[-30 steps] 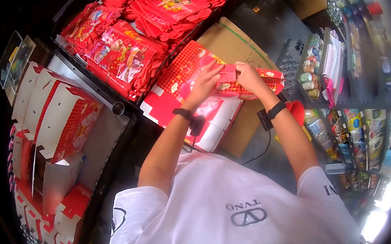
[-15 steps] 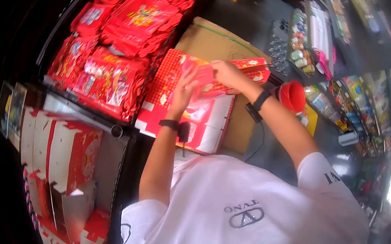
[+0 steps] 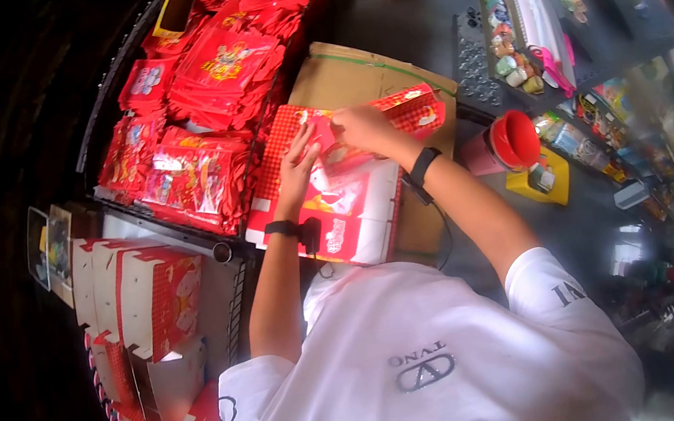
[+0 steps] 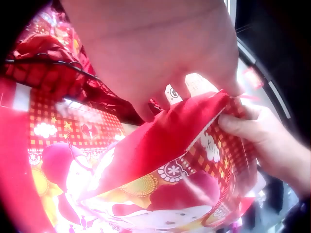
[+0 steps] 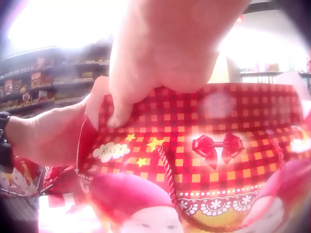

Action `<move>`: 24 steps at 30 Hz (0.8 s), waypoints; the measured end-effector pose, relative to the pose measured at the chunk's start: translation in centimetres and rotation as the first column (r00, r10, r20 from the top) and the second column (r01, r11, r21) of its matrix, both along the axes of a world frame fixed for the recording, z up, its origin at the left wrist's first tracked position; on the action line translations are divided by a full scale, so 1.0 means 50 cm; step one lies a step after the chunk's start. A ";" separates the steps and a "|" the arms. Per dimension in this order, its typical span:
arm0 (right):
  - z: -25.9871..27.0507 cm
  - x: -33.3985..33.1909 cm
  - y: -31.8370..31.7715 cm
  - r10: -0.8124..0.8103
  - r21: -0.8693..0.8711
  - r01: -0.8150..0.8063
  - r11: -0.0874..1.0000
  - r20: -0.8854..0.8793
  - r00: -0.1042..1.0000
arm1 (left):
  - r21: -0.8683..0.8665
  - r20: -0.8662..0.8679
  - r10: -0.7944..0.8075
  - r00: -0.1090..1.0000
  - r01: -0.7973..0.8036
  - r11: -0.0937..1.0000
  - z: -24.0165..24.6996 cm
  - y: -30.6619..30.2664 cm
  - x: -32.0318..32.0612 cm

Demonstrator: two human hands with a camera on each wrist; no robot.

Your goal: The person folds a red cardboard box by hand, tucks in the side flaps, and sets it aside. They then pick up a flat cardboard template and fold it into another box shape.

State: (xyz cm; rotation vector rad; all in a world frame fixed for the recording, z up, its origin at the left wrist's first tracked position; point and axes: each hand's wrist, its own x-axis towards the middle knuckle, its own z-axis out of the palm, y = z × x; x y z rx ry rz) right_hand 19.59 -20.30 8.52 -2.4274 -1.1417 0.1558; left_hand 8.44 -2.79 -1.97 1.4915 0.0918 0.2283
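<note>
A red checkered carton [image 3: 421, 107], folded partly upright, has a "Kiss" cloud, stars and a printed bow on its front [image 5: 262, 107]. My right hand [image 3: 365, 131] grips its top edge, thumb on the printed face in the right wrist view. At the carton's left end is my left hand [image 3: 296, 169], its fingers fairly straight beside a red flap [image 4: 170, 128]. In the left wrist view the flap hides part of those fingers. White tabs [image 4: 199, 85] show between that palm and the flap.
Flat printed card [image 3: 373, 231] lies under the carton, on brown cardboard [image 3: 338, 80]. Red packets [image 3: 198, 177] fill a black rack at the left, with stacked cartons [image 3: 145, 293] below. At the right are a red bucket [image 3: 514, 141], a yellow item [image 3: 548, 184] and shelf goods.
The head view has shifted, bringing the bucket further into sight. My left hand is no longer over the red flap as it was a second ago. My right hand still grips the carton's edge.
</note>
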 end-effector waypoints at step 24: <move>-0.013 0.009 -0.024 0.010 -0.028 -0.008 1.000 0.078 0.997 | 0.014 0.025 0.080 0.996 -0.081 0.997 0.017 -0.039 0.026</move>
